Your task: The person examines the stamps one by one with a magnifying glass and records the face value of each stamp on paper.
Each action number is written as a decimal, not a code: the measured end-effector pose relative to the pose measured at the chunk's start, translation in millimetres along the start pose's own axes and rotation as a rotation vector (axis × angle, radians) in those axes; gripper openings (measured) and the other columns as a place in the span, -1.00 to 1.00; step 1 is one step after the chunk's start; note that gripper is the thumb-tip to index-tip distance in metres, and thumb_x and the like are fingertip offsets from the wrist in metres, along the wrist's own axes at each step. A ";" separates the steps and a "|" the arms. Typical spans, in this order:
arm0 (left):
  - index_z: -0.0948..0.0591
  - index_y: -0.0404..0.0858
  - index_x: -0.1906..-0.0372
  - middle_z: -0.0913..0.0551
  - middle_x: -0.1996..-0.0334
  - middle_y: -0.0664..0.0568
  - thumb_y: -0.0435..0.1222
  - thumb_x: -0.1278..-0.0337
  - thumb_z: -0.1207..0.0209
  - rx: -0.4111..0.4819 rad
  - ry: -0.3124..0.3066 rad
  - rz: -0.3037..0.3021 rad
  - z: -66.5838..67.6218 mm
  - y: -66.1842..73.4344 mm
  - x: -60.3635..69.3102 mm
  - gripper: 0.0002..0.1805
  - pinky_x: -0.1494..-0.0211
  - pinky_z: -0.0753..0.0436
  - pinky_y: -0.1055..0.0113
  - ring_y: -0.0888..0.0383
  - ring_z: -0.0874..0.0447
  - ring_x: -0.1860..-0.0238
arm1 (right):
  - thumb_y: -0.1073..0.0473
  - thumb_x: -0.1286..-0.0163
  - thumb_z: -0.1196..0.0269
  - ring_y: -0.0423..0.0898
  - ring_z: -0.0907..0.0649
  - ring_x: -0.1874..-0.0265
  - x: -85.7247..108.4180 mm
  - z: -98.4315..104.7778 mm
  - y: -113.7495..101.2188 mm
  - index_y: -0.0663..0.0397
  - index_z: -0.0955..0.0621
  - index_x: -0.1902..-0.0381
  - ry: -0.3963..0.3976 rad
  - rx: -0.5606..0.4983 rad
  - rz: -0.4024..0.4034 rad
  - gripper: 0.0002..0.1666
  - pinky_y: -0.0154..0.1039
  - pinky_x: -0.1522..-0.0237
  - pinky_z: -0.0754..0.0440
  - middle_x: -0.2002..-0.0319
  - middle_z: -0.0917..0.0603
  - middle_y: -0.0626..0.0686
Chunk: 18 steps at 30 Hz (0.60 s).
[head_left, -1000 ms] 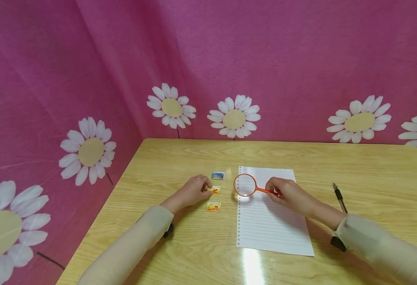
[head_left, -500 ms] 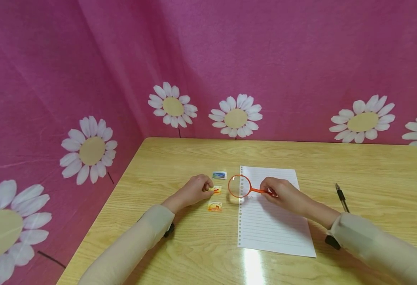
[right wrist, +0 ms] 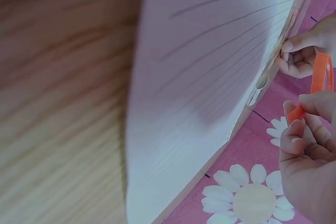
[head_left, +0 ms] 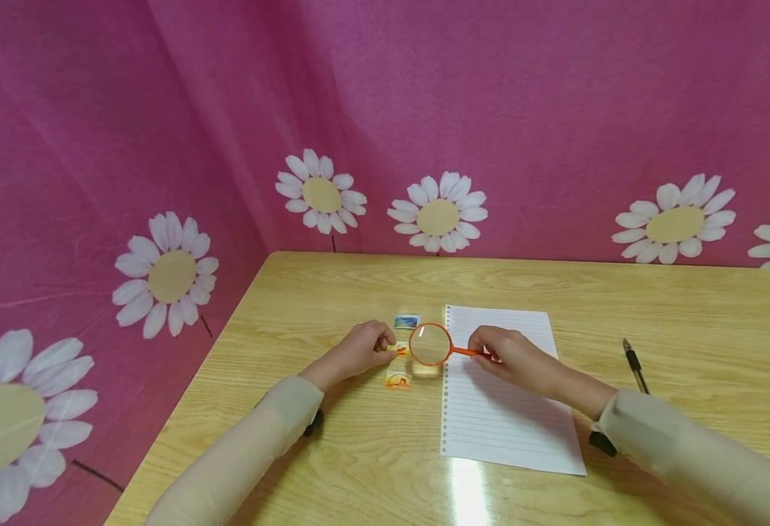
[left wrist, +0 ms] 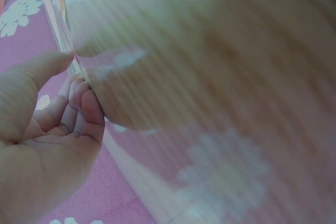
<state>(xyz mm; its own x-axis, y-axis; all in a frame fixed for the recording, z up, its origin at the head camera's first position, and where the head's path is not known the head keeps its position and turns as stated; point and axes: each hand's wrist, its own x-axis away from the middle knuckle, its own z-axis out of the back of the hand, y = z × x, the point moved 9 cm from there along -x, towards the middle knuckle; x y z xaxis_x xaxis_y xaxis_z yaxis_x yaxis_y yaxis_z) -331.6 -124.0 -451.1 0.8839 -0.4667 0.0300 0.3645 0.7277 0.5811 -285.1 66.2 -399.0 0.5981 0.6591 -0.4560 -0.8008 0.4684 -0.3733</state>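
Magnifying glass (head_left: 451, 349) just off the punched edge of the lined sheet (head_left: 513, 431)

We see the right hand (head_left: 505, 352) above the lined sheet, pinching the magnifying glass by its orange handle (head_left: 465, 352), with the lens (head_left: 431, 344) raised past the sheet's punched edge. The left hand (head_left: 359, 347), farther out from that edge, touches a yellow stamp (head_left: 402, 351) with thumb and bent fingers; whether they pinch it or only steady it, we cannot tell. A blue stamp (head_left: 407, 321) and a second yellow stamp (head_left: 398, 380) lie off the same edge.

We judge the magnifying glass light and stiff, so a fingertip grip on the handle should do; the lens could smudge or scratch, so we would keep off it. We expect the stamps to be thin, flexible and easily creased, so an edge is where we would take hold.
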 end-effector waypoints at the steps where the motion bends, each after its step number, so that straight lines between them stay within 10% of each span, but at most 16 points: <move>1: -0.58 -0.31 0.19 -0.54 0.34 -0.02 -0.36 -0.22 -0.26 0.001 0.002 0.000 0.2 0.0 0.0 -0.87 0.20 -0.47 0.41 0.23 -0.39 0.34 | 0.45 -0.15 -0.35 -0.28 -0.44 0.51 -0.9 -0.5 -1.1 0.07 -0.53 0.37 0.000 0.000 0.003 -0.75 -0.45 0.47 -0.42 0.43 -0.60 -0.10; 18: -0.58 -0.33 0.20 -0.55 0.33 -0.03 -0.35 -0.20 -0.28 -0.024 0.010 -0.022 1.6 0.7 0.4 -0.84 0.20 -0.46 0.46 0.24 -0.43 0.32 | 0.46 -0.18 -0.34 -0.25 -0.45 0.50 -8.8 -8.9 -8.8 0.08 -0.53 0.36 -0.026 -0.008 0.017 -0.76 -0.45 0.45 -0.42 0.43 -0.60 -0.09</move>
<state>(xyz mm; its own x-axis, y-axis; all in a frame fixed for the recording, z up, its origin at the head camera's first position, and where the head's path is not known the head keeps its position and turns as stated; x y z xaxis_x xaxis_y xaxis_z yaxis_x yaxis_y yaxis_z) -331.4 -124.4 -449.4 0.8782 -0.4781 0.0092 0.3911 0.7293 0.5614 -283.1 51.0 -398.9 0.5830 0.6824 -0.4410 -0.8107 0.4524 -0.3717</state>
